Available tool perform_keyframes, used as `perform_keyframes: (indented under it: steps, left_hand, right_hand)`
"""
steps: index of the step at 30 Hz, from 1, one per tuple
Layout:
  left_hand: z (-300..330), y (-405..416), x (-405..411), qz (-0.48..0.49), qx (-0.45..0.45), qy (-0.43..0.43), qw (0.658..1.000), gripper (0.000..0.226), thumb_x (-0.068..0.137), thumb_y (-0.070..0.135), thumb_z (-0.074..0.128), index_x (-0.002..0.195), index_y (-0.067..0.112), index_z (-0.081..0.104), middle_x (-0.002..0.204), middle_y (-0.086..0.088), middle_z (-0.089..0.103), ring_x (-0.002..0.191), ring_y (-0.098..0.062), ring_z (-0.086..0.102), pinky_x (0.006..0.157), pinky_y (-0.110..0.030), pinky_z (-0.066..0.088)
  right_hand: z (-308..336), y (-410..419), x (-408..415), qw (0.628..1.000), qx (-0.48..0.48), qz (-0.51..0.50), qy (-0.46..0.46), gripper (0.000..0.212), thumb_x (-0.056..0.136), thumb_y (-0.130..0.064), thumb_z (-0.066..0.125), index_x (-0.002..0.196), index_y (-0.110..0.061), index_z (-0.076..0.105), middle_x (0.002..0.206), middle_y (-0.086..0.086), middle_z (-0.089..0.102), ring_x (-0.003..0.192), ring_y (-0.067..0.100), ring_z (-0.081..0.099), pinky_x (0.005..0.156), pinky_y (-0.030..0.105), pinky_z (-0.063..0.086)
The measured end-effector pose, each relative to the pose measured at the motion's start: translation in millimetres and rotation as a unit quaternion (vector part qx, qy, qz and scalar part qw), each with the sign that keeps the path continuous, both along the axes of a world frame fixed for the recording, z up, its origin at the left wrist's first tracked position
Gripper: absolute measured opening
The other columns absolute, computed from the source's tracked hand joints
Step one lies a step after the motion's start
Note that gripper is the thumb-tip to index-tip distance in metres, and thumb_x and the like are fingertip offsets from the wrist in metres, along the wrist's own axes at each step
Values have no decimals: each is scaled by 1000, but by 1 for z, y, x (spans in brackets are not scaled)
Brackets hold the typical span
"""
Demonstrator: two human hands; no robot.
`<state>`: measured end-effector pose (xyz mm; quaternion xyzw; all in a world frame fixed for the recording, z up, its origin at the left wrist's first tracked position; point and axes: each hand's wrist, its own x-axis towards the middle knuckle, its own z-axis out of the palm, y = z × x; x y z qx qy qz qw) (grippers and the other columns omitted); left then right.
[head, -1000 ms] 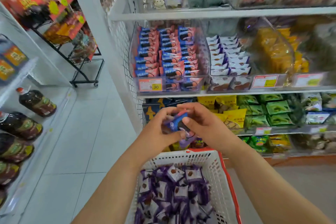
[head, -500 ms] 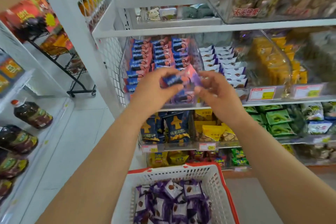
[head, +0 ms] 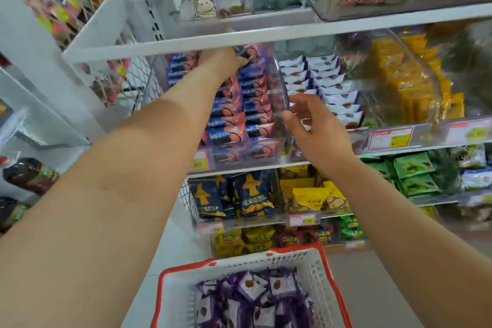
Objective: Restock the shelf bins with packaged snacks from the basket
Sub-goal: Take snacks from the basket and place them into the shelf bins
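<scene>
My left hand (head: 221, 62) reaches deep into the clear shelf bin (head: 279, 104) of blue-and-pink snack packs (head: 234, 114), fingers closed on a blue-and-pink pack (head: 246, 52) at the back top of the rows. My right hand (head: 314, 125) hovers at the bin's right front corner, fingers apart and holding nothing. Below, the white basket with a red rim (head: 316, 269) holds several purple-and-white snack packs (head: 255, 298).
A neighbouring bin holds white-and-purple packs (head: 327, 82), then yellow packs (head: 415, 80). The shelf board above (head: 266, 34) hangs close over my left hand. Lower shelves carry dark blue bags (head: 253, 194), yellow bags and green packs (head: 412, 170). Bottles (head: 29, 173) lie on the left.
Both hands rose from above the basket to the bin. My left hand carried the blue-and-pink pack to the bin's back; my right hand let go and opened at the bin's front.
</scene>
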<state>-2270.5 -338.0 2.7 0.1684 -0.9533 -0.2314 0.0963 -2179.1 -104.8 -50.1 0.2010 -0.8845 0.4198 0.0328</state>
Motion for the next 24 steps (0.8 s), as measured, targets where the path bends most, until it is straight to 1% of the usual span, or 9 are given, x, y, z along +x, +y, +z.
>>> perform_keyframes:
  steps: [4,7,10,12,15,17,18,21,24]
  left_hand:
    - [-8,-4,-9,-58,-28,-21,998,31,88,28,72,115,15,64,125,-6,64,116,-25,58,103,-38,45]
    - [-12,-3,-12,-86,-57,-15,995,31,86,23,75,115,16,67,123,-4,65,113,-23,58,100,-35,45]
    - [-17,-2,-13,-91,-68,1,993,32,83,24,77,114,17,69,121,-3,66,112,-22,59,97,-35,47]
    - [-18,-3,-13,-96,-68,7,993,38,82,25,78,118,17,68,124,-4,65,115,-23,58,99,-34,46]
    - [-18,-9,-14,-87,-33,9,996,61,76,35,82,129,14,58,133,-7,58,122,-26,53,105,-37,43]
    - [-19,-15,-15,-71,-26,2,997,74,72,46,83,132,13,53,134,-9,56,121,-28,52,105,-39,42]
    - [-19,-17,-14,-64,-32,0,997,75,71,48,82,131,12,53,131,-9,57,119,-28,53,103,-39,43]
    - [-22,-21,-11,-64,-51,22,996,60,75,45,81,121,14,59,123,-6,60,111,-25,56,96,-33,44]
    - [-22,-16,-8,-90,-78,39,992,41,79,37,79,114,19,67,120,-4,64,109,-23,58,94,-32,44]
  right_hand:
    - [-5,-1,1,997,61,4,54,51,96,-51,45,140,-25,42,123,-10,59,106,7,58,75,33,52]
    - [-9,-3,-1,995,67,1,71,51,96,-51,45,140,-24,43,122,-9,60,105,10,60,73,33,51]
    - [-12,-3,-2,994,73,-8,86,51,96,-52,44,139,-23,43,121,-9,60,104,10,61,70,31,48]
    - [-12,-3,-2,993,77,-7,86,53,96,-54,41,140,-24,42,122,-9,59,105,11,61,70,32,48]
    - [-12,-3,-2,994,75,-2,83,53,96,-54,40,140,-25,41,124,-8,59,106,13,61,72,35,50]
    - [-11,-3,-3,993,76,-4,85,53,96,-55,39,140,-25,42,124,-8,59,106,14,61,73,37,51]
    - [-12,-3,-3,993,77,-6,86,53,96,-55,39,139,-24,42,124,-8,59,105,14,61,73,37,51]
    - [-12,-4,-2,993,76,-11,89,55,95,-57,38,139,-24,42,123,-9,59,104,15,62,73,37,51]
    - [-13,-5,-2,993,77,-12,94,58,93,-60,36,139,-25,42,122,-9,60,102,15,63,72,36,51]
